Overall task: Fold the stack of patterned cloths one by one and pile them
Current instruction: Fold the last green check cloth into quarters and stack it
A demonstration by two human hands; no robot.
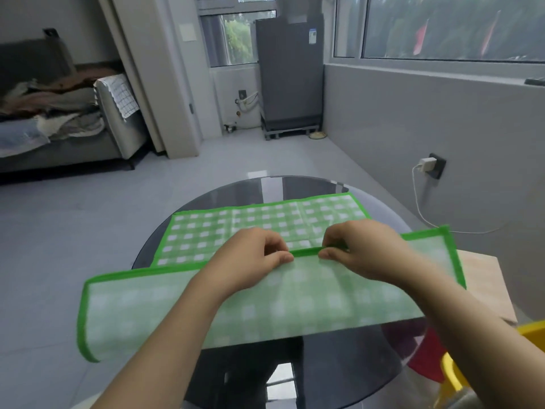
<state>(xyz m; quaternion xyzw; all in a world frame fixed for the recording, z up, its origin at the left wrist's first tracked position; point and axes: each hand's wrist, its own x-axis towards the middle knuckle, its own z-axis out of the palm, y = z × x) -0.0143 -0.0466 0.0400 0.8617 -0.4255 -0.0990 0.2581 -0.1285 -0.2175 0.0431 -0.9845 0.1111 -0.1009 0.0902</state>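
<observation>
A green-and-white checked cloth [224, 231] with a bright green hem lies across the round dark glass table [348, 367]. Its near half is lifted and turned over, pale underside [295, 308] up, hanging past the table's left edge. My left hand [250, 261] pinches the middle of the raised green hem. My right hand [362, 249] pinches the same hem right beside it, fingertips nearly touching. The far half lies flat on the glass. No other cloths are in view.
A light wooden surface [483, 278] adjoins the table on the right, with a yellow container [530, 335] and something red [424, 364] below it. A charger cable [418, 202] hangs from the wall socket. A sofa [59, 125] and a grey fridge [289, 75] stand further back.
</observation>
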